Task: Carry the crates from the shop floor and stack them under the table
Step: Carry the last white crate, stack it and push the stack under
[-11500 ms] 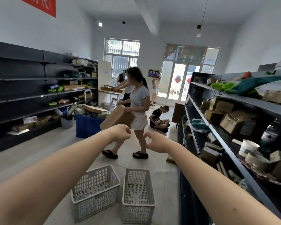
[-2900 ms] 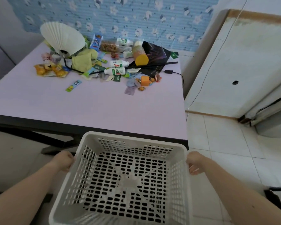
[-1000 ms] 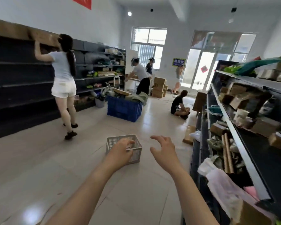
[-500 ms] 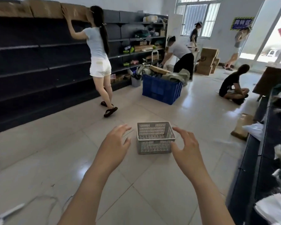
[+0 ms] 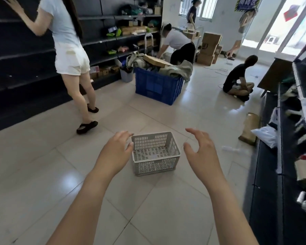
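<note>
One empty grey perforated crate (image 5: 155, 152) stands on the tiled floor straight ahead of me. My left hand (image 5: 115, 152) hovers at its left side with fingers curled apart, close to the rim. My right hand (image 5: 200, 152) is spread open a short way off its right side. Neither hand holds anything. The table is out of view.
A person in white shorts (image 5: 69, 55) stands at the dark shelving (image 5: 21, 68) on the left. A full blue crate (image 5: 158, 85) sits beyond, with a person bending behind it. Another person sits on the floor (image 5: 238, 80). Cluttered dark shelves (image 5: 290, 138) and flat cardboard (image 5: 249, 126) line the right.
I have come closer to the grey crate and look down on it more. Both hands have moved in toward its two sides, still empty.
</note>
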`<action>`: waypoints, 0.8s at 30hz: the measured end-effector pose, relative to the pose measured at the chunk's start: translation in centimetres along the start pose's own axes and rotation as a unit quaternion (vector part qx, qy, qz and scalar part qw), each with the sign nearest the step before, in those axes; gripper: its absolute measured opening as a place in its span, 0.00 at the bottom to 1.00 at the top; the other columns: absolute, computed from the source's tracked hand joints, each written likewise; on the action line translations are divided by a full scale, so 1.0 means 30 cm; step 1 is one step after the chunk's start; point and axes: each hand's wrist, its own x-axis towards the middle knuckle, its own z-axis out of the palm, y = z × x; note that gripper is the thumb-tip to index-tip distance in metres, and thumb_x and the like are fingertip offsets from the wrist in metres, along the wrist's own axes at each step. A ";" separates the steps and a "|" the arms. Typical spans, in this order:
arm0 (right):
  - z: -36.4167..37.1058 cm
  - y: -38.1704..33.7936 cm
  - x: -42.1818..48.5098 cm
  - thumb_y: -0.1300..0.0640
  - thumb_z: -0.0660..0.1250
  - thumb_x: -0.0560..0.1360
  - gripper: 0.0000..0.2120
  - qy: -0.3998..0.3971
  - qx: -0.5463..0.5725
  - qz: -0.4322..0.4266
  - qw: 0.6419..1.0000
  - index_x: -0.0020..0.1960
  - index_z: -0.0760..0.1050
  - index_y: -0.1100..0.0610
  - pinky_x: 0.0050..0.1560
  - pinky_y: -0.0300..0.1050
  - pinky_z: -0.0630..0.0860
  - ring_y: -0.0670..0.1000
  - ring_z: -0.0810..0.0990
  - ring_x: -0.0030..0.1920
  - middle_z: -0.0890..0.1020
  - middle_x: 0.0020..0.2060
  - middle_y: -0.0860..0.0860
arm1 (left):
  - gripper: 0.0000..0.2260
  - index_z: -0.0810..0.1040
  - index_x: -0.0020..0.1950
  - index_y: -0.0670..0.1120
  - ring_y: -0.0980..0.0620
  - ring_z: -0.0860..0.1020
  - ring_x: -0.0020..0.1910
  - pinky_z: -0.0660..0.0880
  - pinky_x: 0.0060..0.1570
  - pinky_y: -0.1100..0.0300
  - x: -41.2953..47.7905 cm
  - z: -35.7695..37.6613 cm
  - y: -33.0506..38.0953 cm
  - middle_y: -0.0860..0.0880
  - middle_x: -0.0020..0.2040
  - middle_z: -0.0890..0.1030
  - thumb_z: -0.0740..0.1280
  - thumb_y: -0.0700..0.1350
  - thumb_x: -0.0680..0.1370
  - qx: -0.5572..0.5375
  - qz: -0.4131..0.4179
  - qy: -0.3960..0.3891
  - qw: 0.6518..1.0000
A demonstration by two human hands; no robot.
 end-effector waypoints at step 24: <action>0.497 1.043 1.577 0.65 0.60 0.74 0.16 -0.062 0.094 0.246 0.963 0.54 0.76 0.49 0.50 0.41 0.70 0.51 0.77 0.56 0.80 0.54 0.47 | 0.15 0.77 0.63 0.54 0.48 0.76 0.57 0.69 0.50 0.57 1.491 0.686 -0.233 0.48 0.63 0.77 0.60 0.44 0.78 -0.160 -0.304 -0.025 0.939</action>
